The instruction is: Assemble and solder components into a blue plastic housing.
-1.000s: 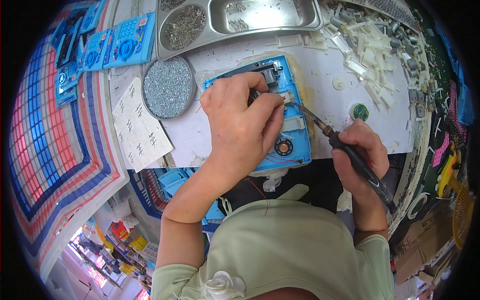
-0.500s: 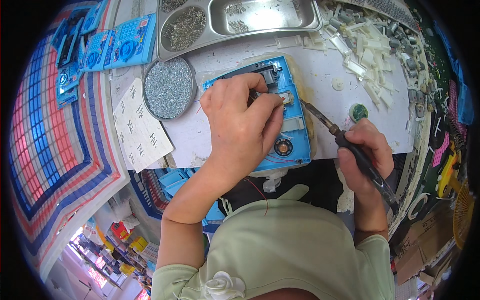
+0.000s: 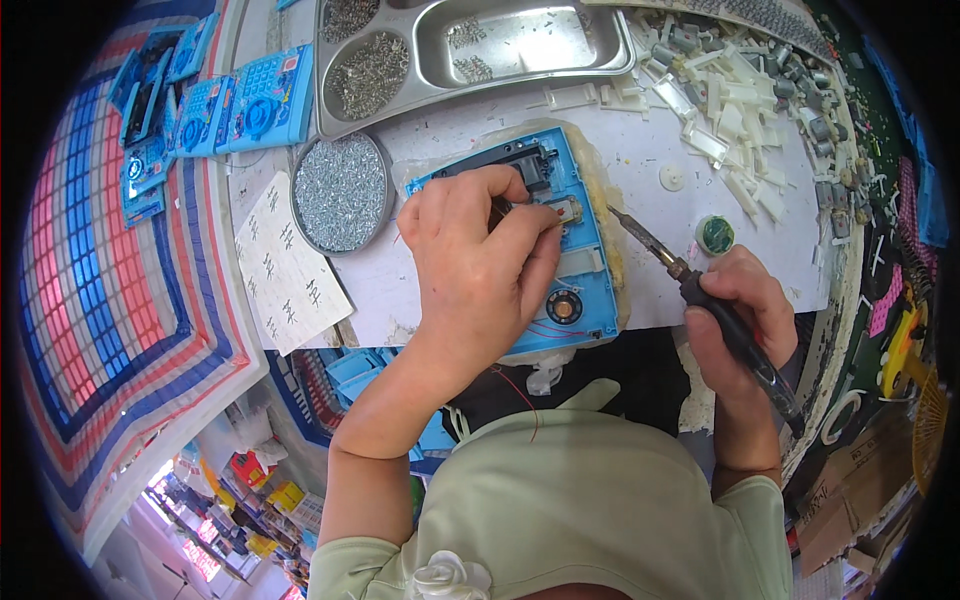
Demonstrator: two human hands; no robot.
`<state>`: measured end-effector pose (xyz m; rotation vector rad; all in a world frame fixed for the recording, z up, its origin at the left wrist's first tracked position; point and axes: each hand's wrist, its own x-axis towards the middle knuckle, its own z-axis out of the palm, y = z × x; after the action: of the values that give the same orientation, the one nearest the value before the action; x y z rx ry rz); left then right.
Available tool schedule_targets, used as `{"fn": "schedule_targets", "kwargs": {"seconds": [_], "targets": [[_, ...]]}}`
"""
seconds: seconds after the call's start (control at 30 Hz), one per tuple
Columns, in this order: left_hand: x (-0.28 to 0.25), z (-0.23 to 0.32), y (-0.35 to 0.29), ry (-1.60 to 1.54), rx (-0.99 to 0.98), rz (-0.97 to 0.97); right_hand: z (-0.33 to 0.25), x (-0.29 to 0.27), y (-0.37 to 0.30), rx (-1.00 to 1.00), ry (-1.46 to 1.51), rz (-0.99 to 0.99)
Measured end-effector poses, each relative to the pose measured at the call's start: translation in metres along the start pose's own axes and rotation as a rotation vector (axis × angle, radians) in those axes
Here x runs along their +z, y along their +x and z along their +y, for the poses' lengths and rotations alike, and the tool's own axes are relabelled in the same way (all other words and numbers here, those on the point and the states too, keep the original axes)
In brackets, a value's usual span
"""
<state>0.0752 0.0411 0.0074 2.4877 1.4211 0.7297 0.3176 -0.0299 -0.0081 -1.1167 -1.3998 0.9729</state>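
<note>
In the head view, the blue casing (image 3: pixel 598 300) lies open-side up on a pale pad (image 3: pixel 612 255) at the near part of the table, its longest visible edge running near to far with the far end leaning left. The left hand (image 3: pixel 475 260) rests over its left and middle, covering much of the inside; its fingers bend inward toward a small pale component (image 3: pixel 569 211), but their tips are partly hidden, so I cannot tell whether they pinch anything. That component sits just right of those fingertips, making the left hand the nearer one. The right hand (image 3: pixel 748 300), near and to the right, is closed around the dark handle of a soldering iron (image 3: pixel 712 306). The iron slants from near right to far left, its tip over the pad's right border, just right of the component and apart from it. A round speaker (image 3: pixel 564 306) lies nearer in the casing, and a green-topped tin (image 3: pixel 715 235) stands to the right of the iron's shaft.
</note>
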Motion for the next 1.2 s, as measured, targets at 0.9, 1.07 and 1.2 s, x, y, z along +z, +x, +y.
{"fn": "schedule_targets", "kwargs": {"seconds": [0.9, 1.07, 1.2], "targets": [[-0.013, 0.002, 0.029, 0.162, 0.146, -0.145, 0.012, 0.005, 0.023, -0.159, -0.128, -0.112], [-0.013, 0.002, 0.029, 0.158, 0.148, -0.14, 0.012, 0.007, 0.025, -0.176, -0.14, -0.122], [-0.011, 0.001, 0.029, 0.166, 0.156, -0.143, 0.013, 0.009, 0.026, -0.201, -0.138, -0.119]]}}
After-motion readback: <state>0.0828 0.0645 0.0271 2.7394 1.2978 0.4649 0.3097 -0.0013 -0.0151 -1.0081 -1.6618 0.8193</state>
